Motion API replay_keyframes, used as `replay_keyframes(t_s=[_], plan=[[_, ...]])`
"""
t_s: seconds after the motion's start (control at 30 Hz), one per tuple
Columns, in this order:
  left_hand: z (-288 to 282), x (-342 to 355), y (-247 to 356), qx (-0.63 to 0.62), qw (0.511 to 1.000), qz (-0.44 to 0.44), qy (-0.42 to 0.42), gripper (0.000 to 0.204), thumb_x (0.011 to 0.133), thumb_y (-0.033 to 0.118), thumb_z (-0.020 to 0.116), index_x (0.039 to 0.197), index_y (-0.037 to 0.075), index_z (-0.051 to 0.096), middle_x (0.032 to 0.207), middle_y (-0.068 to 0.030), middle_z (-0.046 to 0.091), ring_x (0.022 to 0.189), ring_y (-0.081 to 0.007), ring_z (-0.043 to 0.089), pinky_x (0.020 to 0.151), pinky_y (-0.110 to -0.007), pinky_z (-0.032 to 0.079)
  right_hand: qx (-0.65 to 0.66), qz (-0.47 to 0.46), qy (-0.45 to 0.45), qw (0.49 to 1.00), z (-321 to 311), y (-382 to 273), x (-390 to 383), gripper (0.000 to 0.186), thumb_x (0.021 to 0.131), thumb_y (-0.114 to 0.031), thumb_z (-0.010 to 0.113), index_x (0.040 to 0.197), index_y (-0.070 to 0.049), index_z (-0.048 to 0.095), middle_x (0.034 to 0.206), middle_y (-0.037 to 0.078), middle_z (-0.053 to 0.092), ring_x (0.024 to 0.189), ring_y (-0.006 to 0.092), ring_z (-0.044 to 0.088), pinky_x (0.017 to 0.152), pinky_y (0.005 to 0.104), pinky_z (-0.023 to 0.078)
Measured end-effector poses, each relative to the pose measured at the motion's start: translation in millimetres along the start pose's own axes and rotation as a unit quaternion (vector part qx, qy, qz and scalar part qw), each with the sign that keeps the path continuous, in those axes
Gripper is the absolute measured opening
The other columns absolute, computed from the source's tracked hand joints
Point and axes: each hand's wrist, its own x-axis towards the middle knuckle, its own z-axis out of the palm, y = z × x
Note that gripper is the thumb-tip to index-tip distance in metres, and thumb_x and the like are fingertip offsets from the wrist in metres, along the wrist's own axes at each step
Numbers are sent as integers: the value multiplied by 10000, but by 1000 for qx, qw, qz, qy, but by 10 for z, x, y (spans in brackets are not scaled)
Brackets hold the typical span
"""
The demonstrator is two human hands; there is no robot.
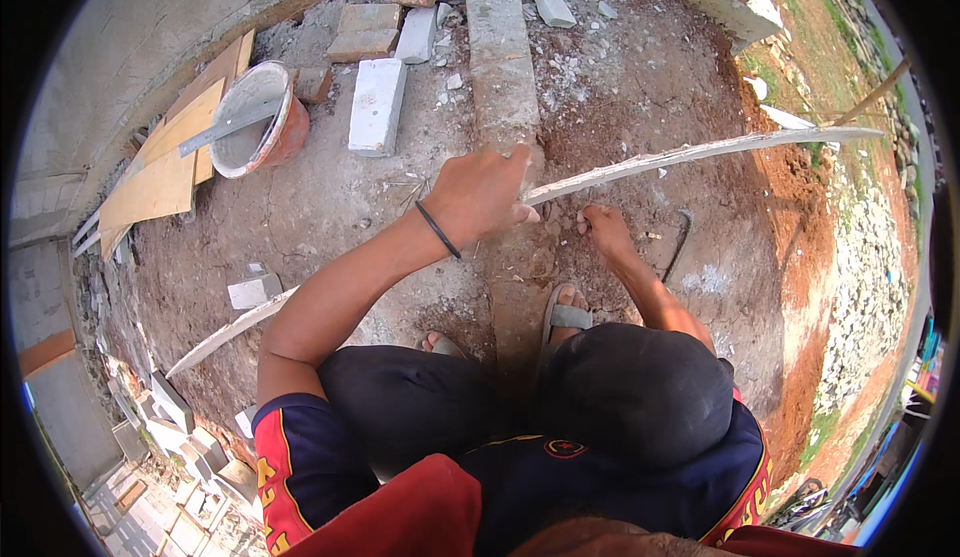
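Note:
A long, rough, pale wooden strip (680,159) crosses in front of me, running up toward the right. My left hand (483,195), with a black band at its wrist, is closed around it. Under my left forearm the strip is hidden; what looks like its other end shows at the lower left. Just below the strip, apart from it, is my right hand (605,232). Its thumb and fingers are pinched together, and anything between them is too small to tell. A thin dark bent metal rod (680,245) lies on the ground beside my right forearm.
A reddish bucket (287,142) with a metal straightedge (228,127) across it stands left, beside wooden boards (150,197). White blocks (378,107) and bricks (364,33) lie ahead, near a concrete strip (500,52) in the ground. Rubble (865,297) lies far right.

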Motion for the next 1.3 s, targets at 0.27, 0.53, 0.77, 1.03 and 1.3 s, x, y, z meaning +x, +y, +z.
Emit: replay_keyframes(t_s=[0.27, 0.53, 0.77, 1.03, 1.3], plan=[[518, -492, -53, 22, 994, 9, 109, 274, 814, 261, 698, 901, 30, 578, 710, -149, 654, 645, -321, 661, 536, -419, 505, 191, 122, -33, 973, 84, -89, -119, 223, 888, -175, 517, 706, -62, 581, 642, 35, 565, 527, 117, 440, 471, 289, 331], [82, -265, -108, 40, 982, 8, 182, 248, 847, 259, 671, 923, 32, 606, 637, -152, 635, 583, -342, 646, 513, -441, 497, -390, -262, 150, 870, -489, 179, 265, 280, 868, -237, 527, 734, -4, 607, 607, 152, 564, 555, 242, 552, 553, 382, 433], [181, 12, -226, 23, 984, -30, 176, 220, 852, 263, 641, 907, 52, 616, 663, -199, 638, 624, -394, 651, 570, -497, 514, -226, -85, -49, 969, 95, -95, -162, 276, 820, -256, 559, 743, -11, 659, 607, 95, 591, 565, 205, 564, 568, 352, 433], [381, 164, -364, 15, 988, 2, 156, 259, 847, 304, 650, 928, 59, 626, 704, -194, 654, 663, -385, 663, 578, -474, 526, -235, 17, -332, 913, 1263, -312, -323, 265, 804, -262, 602, 725, -23, 685, 626, 55, 590, 585, 173, 534, 569, 320, 417], [231, -68, -396, 52, 976, -65, 200, 298, 838, 308, 675, 906, 29, 594, 712, -175, 662, 650, -363, 668, 563, -457, 527, -348, -125, -259, 892, 1154, -234, -215, 466, 882, -457, 590, 873, -3, 692, 786, 195, 667, 752, 344, 646, 738, 437, 486]])
